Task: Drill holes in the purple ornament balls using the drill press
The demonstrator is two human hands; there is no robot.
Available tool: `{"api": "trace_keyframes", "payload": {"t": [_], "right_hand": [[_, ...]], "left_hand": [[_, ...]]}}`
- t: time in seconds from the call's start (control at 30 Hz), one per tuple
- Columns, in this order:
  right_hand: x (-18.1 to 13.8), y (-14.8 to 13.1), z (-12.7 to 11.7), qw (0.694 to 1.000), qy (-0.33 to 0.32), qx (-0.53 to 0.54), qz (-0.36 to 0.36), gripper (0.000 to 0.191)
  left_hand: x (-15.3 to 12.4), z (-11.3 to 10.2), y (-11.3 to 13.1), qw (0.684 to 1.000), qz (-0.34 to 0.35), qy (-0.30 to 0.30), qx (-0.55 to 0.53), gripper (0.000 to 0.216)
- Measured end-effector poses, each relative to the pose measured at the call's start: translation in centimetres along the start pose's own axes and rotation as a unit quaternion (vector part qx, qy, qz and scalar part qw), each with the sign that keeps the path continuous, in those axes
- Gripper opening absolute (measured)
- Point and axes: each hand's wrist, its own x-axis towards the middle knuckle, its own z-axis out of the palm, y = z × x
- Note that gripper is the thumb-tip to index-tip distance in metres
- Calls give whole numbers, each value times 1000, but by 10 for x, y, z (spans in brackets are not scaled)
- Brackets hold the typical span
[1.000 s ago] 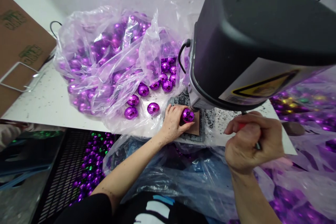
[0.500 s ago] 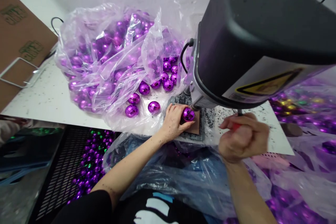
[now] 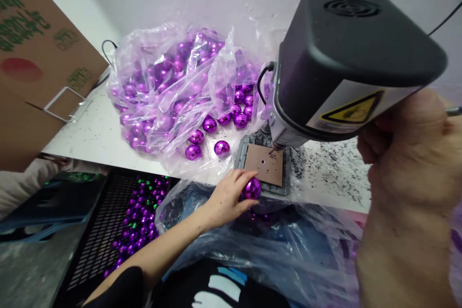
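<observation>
My left hand [image 3: 225,197] pinches a shiny purple faceted ball [image 3: 251,188] at the table's front edge, over a blue-tinted plastic bag [image 3: 267,245]. Behind it lies a brown pad with a small hole [image 3: 265,163] on a grey base, under the black drill press head [image 3: 346,62]. My right hand [image 3: 411,154] is raised beside the press, closed round a thin metal lever [image 3: 454,111]. A clear bag full of purple balls [image 3: 173,86] lies at the back left, with several loose balls [image 3: 207,142] in front of it.
A cardboard box [image 3: 39,57] with a wire handle stands at the left. Below the table sits a black crate of purple and green beads [image 3: 133,216]. Dark chips speckle the white table [image 3: 325,168] to the right of the pad.
My left hand has pulled the ball off the pad toward the front edge. My right hand has risen with the lever from low near the table to beside the press head.
</observation>
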Motion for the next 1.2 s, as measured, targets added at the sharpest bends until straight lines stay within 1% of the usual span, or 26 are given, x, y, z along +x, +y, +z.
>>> {"api": "trace_keyframes", "payload": {"t": [0.07,0.1,0.13,0.17,0.23,0.27,0.3,0.33,0.37,0.43,0.47,0.5,0.53,0.57,0.6,0.63,0.67,0.7,0.73,0.77,0.8,0.87,0.97,1.03,1.1,1.2], "right_hand": [[-3,-1,1,1000,0,1,-9,36],[-3,-1,1,1000,1,2,-11,36],[-4,-2,1,1000,1,1,-13,37],[-4,-2,1,1000,1,-1,-14,37],[-5,-3,2,1000,2,-7,-18,38],[-5,-3,2,1000,1,-11,-18,37],[-5,-3,2,1000,0,-14,-16,35],[-5,-3,2,1000,1,-18,-15,34],[-6,-4,1,1000,0,-22,-14,34],[-6,-5,1,1000,-5,-27,-12,35],[-6,-6,0,999,-9,-29,-11,36],[-6,-6,0,999,-13,-30,-8,37],[-6,-5,0,999,-16,-29,-6,39],[-5,-5,0,1000,-14,-27,-5,39],[-5,-4,0,1000,-9,-22,-5,39],[-3,-2,0,1000,-3,-16,-5,38],[-2,0,0,1000,3,-10,-5,37],[-1,1,0,1000,7,-5,-4,37],[1,3,1,1000,9,-1,-2,36],[3,4,1,1000,8,2,0,37],[6,5,1,1000,3,5,3,38],[11,5,2,1000,-7,6,16,43],[20,5,4,999,-11,2,42,51],[26,6,6,998,-9,1,58,52],[30,7,7,998,-14,1,67,52],[32,9,7,997,-20,-1,72,53]], "left_hand": [[-16,-15,3,999,-17,-46,4,78],[-18,-22,2,998,-24,-52,1,80],[-16,-30,-2,999,-31,-42,-3,78],[-10,-37,-7,999,-42,-14,-3,69],[11,-48,-24,993,-84,77,32,45],[24,-52,-34,983,-115,122,71,38],[36,-54,-45,972,-148,141,114,37],[47,-55,-54,965,-176,131,147,38],[57,-56,-62,961,-195,104,165,39],[68,-56,-71,965,-205,63,149,40],[71,-56,-71,972,-201,65,106,40],[72,-56,-70,977,-195,76,40,39],[71,-57,-67,977,-188,87,-48,40],[70,-57,-63,968,-180,90,-148,42],[69,-56,-58,949,-174,80,-250,44],[67,-54,-53,924,-168,59,-340,46],[66,-51,-48,897,-166,36,-408,47],[65,-46,-44,875,-168,18,-453,48],[65,-41,-41,862,-173,5,-477,49],[64,-34,-38,858,-175,-2,-483,50],[65,-28,-36,863,-172,-4,-475,51],[66,-17,-32,891,-153,12,-427,53],[68,-4,-27,944,-121,46,-305,52],[69,3,-25,969,-96,60,-221,49],[71,10,-26,983,-66,72,-156,46],[73,20,-28,991,-32,93,-91,46]]}}
